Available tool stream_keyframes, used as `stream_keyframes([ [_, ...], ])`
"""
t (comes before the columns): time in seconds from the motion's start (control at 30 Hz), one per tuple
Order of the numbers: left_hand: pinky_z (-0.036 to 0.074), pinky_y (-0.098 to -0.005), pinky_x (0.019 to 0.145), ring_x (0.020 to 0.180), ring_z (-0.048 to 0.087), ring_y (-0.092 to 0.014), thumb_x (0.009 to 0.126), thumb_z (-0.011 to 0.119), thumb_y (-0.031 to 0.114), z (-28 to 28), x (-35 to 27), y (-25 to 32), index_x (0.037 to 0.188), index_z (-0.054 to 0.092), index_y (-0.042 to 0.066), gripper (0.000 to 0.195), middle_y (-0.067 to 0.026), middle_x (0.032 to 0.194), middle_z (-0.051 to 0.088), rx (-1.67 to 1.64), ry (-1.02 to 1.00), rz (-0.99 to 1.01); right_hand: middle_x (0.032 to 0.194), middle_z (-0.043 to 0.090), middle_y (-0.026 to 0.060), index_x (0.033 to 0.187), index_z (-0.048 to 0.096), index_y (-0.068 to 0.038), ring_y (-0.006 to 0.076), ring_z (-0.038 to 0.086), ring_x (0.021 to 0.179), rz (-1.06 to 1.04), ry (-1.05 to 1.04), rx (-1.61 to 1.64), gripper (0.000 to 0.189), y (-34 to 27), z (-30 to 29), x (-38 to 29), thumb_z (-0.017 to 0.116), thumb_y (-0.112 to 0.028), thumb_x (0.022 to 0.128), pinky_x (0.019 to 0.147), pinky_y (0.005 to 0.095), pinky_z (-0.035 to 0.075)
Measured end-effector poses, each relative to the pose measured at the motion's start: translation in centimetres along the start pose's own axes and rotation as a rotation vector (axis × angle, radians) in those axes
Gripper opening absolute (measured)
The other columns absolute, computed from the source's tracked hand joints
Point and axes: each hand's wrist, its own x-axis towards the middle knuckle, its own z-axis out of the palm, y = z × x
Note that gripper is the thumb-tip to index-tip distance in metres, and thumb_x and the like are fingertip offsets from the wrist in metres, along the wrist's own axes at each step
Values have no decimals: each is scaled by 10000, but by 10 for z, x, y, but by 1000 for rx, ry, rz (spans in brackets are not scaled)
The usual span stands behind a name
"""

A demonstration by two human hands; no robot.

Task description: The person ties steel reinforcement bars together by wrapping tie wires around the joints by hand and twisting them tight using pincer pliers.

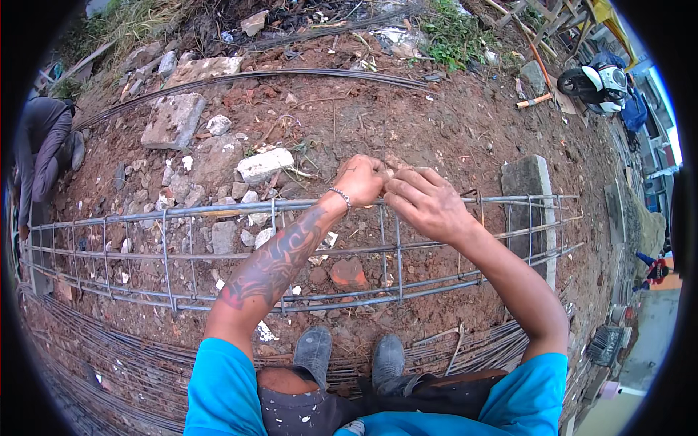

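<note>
A long steel rebar cage point(322, 252) with square wire-thin stirrups lies crosswise before me. My left hand point(361, 179) is at its far top bar, fingers curled and pinched together; whatever they pinch is hidden. Touching or nearly touching it, my right hand point(428, 199) bends its fingers over the same bar, its fingertips close to the left ones. A thin wire seems to rise from between the hands, but it is too faint to tell which hand has it. A pair of long-handled pincers or cutters point(457, 340) lies near my right boot.
Concrete slabs stand under the cage at the right point(523, 185) and far left. Bundled rebar point(136, 354) covers the ground by my boots point(387, 359). Rubble and a concrete block point(174, 121) lie beyond the cage. Another person point(46, 141) bends at its left end. A motorbike point(600, 84) stands upper right.
</note>
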Motion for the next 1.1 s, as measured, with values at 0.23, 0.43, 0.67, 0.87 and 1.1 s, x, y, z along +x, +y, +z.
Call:
stream_keyframes([
  [0.23, 522, -295, 607, 639, 642, -149, 896, 594, 184, 4, 1, -2, 741, 647, -57, 291, -112, 671, 662, -81, -9, -48, 1095, 601, 83, 1108, 606, -59, 265, 545, 1109, 162, -261, 124, 317, 0, 21, -19, 535, -90, 800, 951, 370, 451],
  [0.43, 521, -317, 643, 653, 669, -178, 887, 579, 212, 8, -4, -8, 731, 664, -12, 287, -111, 685, 688, -34, 57, -12, 964, 576, 74, 1016, 583, -43, 241, 548, 989, 194, -234, 136, 205, 4, 25, -18, 505, -113, 840, 835, 359, 482],
  [0.67, 497, -400, 677, 659, 648, -314, 890, 529, 215, 7, -14, -2, 698, 610, -24, 317, -127, 631, 651, 88, 156, 149, 957, 586, 118, 956, 583, -28, 312, 568, 935, 403, -133, 392, 139, 7, 30, -22, 534, -62, 830, 817, 407, 471],
  [0.87, 493, -357, 604, 646, 667, -233, 916, 536, 216, 2, -30, -1, 742, 581, -13, 291, -123, 644, 659, 68, 131, 239, 826, 640, 139, 873, 604, 6, 280, 629, 795, 643, -175, 787, 81, 22, 32, -12, 617, -38, 805, 718, 366, 493],
  [1.1, 483, -418, 580, 654, 617, -330, 900, 558, 228, 15, -32, 23, 771, 562, 13, 251, -144, 638, 589, 509, 204, 473, 810, 679, 68, 898, 634, 3, 131, 656, 773, 714, -638, 1302, 104, 75, 55, -6, 663, -74, 835, 662, 276, 529],
])
